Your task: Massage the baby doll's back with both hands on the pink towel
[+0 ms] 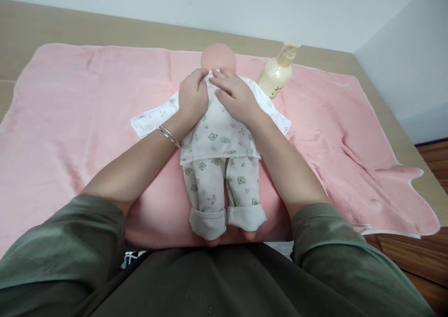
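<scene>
A baby doll point(219, 56) with a smooth bald head lies stretched out, its feet toward me; no face shows from here. It wears a white printed shirt point(224, 137) and matching trousers point(210, 179) with turned-up cuffs. My left hand point(193, 98), a bracelet at its wrist, is closed round the shirt at the left shoulder, its fingertips partly hidden. Flat on the upper part of the shirt, close to the collar, rests my right hand point(238, 97), fingers spread. The empty-looking left sleeve point(150, 119) spreads out sideways on the blanket.
Under the doll, a pink blanket point(105, 121) with some creases covers much of the wooden table point(105, 30). A cream pump bottle point(276, 74) stands right of the doll's head. White walls point(245, 9) rise behind, and wooden furniture point(420, 256) is at the lower right.
</scene>
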`<act>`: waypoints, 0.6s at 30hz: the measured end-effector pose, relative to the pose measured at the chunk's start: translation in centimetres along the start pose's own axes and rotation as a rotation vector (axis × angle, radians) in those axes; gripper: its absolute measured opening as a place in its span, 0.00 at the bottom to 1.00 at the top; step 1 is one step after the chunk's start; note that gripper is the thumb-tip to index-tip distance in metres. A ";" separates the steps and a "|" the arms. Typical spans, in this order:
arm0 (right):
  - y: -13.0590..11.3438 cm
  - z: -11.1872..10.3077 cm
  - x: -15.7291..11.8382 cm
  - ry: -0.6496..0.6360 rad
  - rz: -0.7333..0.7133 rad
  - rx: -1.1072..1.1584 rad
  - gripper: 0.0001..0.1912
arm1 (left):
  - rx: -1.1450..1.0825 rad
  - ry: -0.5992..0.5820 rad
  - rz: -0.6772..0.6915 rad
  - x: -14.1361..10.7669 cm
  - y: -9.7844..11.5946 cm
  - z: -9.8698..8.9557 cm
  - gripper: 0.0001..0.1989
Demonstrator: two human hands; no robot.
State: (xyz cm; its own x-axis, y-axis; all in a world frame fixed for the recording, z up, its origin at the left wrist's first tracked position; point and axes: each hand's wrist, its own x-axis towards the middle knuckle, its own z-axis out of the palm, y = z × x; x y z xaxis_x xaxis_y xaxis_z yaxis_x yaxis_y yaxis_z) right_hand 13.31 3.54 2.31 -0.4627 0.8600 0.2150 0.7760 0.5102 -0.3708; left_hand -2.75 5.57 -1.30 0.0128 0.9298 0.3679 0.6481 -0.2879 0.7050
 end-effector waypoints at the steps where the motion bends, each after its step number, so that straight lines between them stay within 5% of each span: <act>1: 1.0 0.1 0.3 0.038 0.031 0.024 0.31 | 0.054 -0.012 0.011 -0.4 0.8 -0.3 0.25; 5: 2.4 0.8 0.7 0.111 0.160 0.035 0.33 | 0.303 -0.111 0.045 -2.5 4.1 -0.5 0.28; 8: 1.2 0.5 0.5 0.063 0.283 -0.007 0.35 | 0.252 -0.121 0.115 -3.7 4.9 0.3 0.26; 15: -2.8 -1.2 -2.0 -0.057 0.229 -0.281 0.33 | 0.209 -0.002 0.118 -1.9 1.1 2.0 0.21; 18: -3.9 -0.9 -2.9 -0.044 0.276 -0.300 0.32 | 0.229 -0.044 0.096 -0.6 -0.2 1.5 0.19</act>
State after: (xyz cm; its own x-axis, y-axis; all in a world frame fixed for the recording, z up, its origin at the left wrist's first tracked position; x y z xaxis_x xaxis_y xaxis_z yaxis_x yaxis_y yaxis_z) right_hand 12.06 -0.96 3.91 -0.2322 0.9672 0.1033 0.9612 0.2445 -0.1282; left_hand -1.74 5.45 -2.63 0.1121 0.9112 0.3964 0.7976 -0.3204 0.5110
